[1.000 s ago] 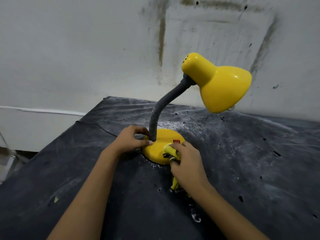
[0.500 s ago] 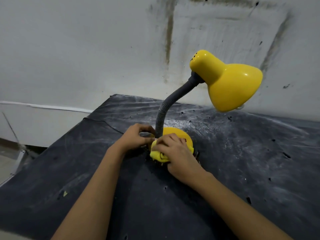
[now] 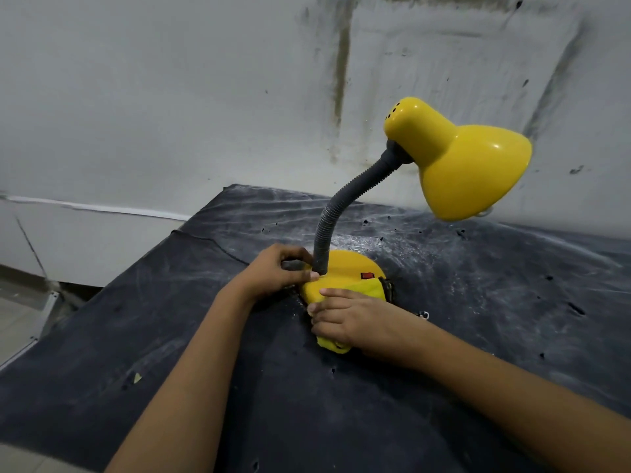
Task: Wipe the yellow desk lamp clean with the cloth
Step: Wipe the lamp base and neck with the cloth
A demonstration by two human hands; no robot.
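Centrally, yellow metal desk lamp (image 3: 471, 169) stands on scuffed black table covering (image 3: 495, 329), shade at upper right of frame. Left hand (image 3: 276, 273) curls thumb and fingers round foot of grey ribbed gooseneck (image 3: 327, 230). Right hand (image 3: 348, 319) clutches crumpled yellow cloth (image 3: 368, 289), pressed against lower edge of round base (image 3: 345, 266), beside red switch (image 3: 367, 275).

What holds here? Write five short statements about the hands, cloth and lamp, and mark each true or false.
1. The left hand grips the grey neck at its foot. True.
2. The right hand holds the yellow cloth over the shade. False: it holds the cloth at the near edge of the base.
3. The red switch is covered by the cloth. False: it shows on the base, beside the cloth.
4. The shade points down to the right. True.
5. The base stands on the dark table. True.
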